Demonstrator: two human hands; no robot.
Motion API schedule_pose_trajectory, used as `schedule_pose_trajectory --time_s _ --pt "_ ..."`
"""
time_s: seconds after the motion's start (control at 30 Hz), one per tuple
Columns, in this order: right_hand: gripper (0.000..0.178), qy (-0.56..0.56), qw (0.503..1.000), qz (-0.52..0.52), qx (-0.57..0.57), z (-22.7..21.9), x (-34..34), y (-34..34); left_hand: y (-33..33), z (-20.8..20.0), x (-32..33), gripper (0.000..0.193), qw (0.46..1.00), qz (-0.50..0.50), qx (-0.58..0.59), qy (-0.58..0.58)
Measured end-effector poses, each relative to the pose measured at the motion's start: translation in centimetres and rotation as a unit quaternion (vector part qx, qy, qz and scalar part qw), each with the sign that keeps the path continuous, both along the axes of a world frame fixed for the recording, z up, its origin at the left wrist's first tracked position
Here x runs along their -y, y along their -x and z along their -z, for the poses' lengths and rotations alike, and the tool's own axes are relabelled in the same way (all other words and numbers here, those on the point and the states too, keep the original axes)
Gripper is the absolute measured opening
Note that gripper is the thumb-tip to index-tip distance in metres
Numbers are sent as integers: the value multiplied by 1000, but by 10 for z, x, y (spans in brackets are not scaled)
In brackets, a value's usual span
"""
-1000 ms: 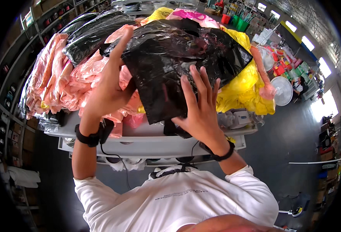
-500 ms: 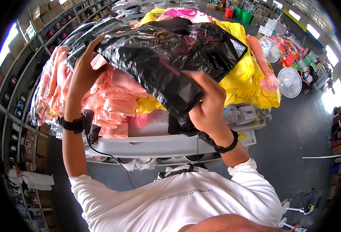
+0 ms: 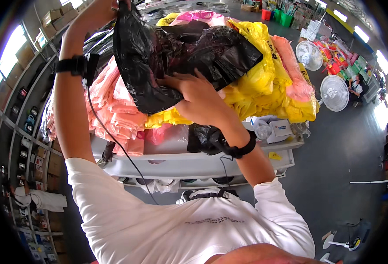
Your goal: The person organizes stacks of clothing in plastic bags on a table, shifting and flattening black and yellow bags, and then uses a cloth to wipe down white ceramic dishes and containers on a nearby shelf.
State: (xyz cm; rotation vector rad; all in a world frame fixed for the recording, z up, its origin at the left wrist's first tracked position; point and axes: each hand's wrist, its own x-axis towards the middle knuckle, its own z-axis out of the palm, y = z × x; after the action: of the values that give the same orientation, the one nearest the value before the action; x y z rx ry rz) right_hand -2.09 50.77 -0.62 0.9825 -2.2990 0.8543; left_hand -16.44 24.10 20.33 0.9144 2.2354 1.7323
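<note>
A black plastic bag hangs in front of me above a heap of bags. My left hand, raised high at the top edge and partly cut off, pinches its upper corner. My right hand lies against the bag's lower right side, fingers stretched and apart. Under and around the bag are folded pink plastic bags on the left and yellow plastic bags on the right. Further black plastic hangs over the table's front below my right wrist.
The heap rests on a white table with a lower shelf. A small white box stands at its right end. Shelving lines the left side; two white fans stand to the right. A cable hangs from my left wrist.
My left hand has gone up and away, lifting the bag's corner so that it hangs more upright. My right hand has moved left and up, its fingers now spread on the bag.
</note>
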Motion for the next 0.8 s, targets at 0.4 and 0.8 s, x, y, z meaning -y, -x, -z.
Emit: schedule_pose_trajectory --time_s 0.4,0.8 --pt "38 146 956 -116 227 -15 -20 5 48 74 106 43 866 -90 -441 216" --pt "60 635 701 -6 323 -4 -53 22 84 24 -136 28 853 -206 -296 376"
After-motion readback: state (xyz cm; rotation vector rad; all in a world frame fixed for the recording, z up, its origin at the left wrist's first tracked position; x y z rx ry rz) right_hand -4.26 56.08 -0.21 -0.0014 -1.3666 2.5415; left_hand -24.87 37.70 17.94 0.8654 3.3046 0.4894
